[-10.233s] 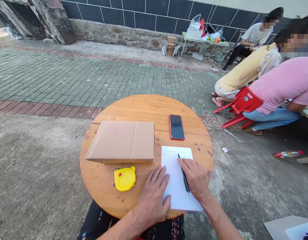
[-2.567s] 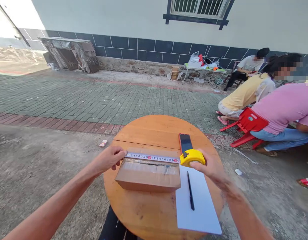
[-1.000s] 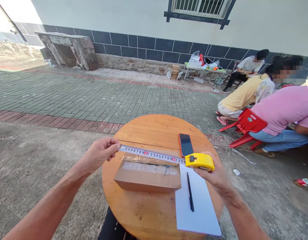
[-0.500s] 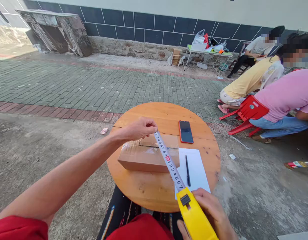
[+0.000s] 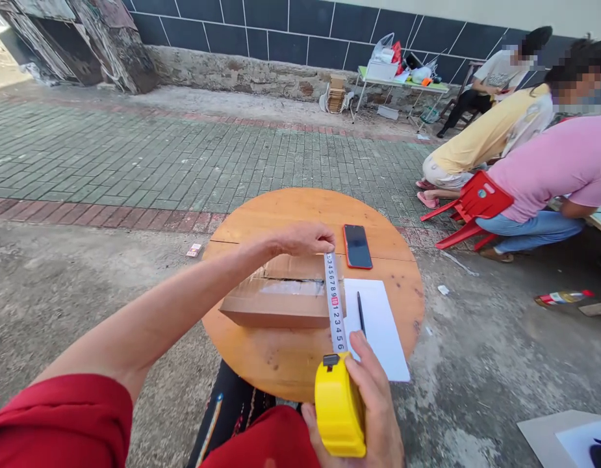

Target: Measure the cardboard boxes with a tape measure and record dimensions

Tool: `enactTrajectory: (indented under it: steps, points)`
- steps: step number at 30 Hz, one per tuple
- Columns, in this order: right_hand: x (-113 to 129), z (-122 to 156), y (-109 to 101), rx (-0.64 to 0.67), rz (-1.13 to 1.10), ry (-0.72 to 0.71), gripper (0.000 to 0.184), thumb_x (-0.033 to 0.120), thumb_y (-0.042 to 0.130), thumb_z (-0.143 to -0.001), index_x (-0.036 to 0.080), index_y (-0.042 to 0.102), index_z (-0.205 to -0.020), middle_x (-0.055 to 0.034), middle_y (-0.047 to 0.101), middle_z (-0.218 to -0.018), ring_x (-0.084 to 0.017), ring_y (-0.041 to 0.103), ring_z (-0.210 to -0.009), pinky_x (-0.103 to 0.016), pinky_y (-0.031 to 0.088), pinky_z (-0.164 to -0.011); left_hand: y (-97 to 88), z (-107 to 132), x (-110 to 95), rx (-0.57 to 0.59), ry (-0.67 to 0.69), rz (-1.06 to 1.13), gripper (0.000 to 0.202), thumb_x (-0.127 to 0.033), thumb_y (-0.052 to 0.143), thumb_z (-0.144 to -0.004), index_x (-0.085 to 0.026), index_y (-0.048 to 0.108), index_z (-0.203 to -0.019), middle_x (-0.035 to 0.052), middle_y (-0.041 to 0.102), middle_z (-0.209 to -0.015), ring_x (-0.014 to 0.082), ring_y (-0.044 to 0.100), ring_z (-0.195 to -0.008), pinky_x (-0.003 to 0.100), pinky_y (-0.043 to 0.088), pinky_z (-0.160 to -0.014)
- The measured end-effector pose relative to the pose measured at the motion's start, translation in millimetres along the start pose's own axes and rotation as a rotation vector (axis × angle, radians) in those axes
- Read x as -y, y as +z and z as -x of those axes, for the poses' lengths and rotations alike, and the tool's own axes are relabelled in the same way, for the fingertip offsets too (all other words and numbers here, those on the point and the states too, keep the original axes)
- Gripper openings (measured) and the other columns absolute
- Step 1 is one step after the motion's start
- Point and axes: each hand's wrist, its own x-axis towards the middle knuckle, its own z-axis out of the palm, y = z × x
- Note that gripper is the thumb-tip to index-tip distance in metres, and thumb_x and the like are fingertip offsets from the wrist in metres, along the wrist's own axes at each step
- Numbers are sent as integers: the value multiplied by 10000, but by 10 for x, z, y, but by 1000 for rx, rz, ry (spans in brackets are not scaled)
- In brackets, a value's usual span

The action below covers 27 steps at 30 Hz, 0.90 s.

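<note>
A yellow tape measure [image 5: 336, 409] sits in my right hand [image 5: 375, 403], its fingers wrapped round the case. From it a white numbered blade runs away from me over the right end of a brown cardboard box [image 5: 275, 305]. My left hand [image 5: 312, 238] pinches the far end of that blade, just above the box's far right corner. The box lies flat, with clear packing tape on its top. A white sheet of paper [image 5: 383, 325] with a black pen [image 5: 361, 313] on it lies right of the box. Beyond the paper is a phone [image 5: 358, 247] in a red case.
All this rests on a round wooden table [image 5: 290, 208]. To the right, a person in pink sits on a red plastic chair [image 5: 485, 195], near other people. A bottle [image 5: 563, 298] lies on the concrete. A folding table [image 5: 402, 79] with bags stands by the wall.
My left hand has moved right with the blade's end. My right hand has brought the case leftward and upright, so the blade now runs nearly straight along the box's right end. My view has shifted slightly.
</note>
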Motion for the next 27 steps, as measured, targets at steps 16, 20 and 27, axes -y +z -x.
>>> enactTrajectory:
  steps: [16,20,27]
  points:
    - [14,126,169,-45,-106,9,696,425,719,-817,156,419,-1385,-202,627,-1221,-391,582,-1197,-560,545,-901,128,-62,32,22,29,-20,232,-273,475,-810,-165,680,-827,-3,669,-790,147,570,-735,228,382,-636]
    - [12,152,178,-58,-107,22,712,396,737,-792,165,421,-1386,-183,630,-1199,-378,588,-1186,-533,550,-895,154,-66,5,17,37,-31,228,-244,476,-808,-160,688,-818,4,677,-786,148,581,-733,231,380,-631]
    - [16,206,192,-46,-93,43,686,270,736,-741,148,460,-1358,-183,631,-1186,-382,590,-1155,-530,545,-885,231,-88,-34,-11,28,-58,215,-217,483,-799,-162,691,-812,9,688,-809,151,586,-738,236,378,-632]
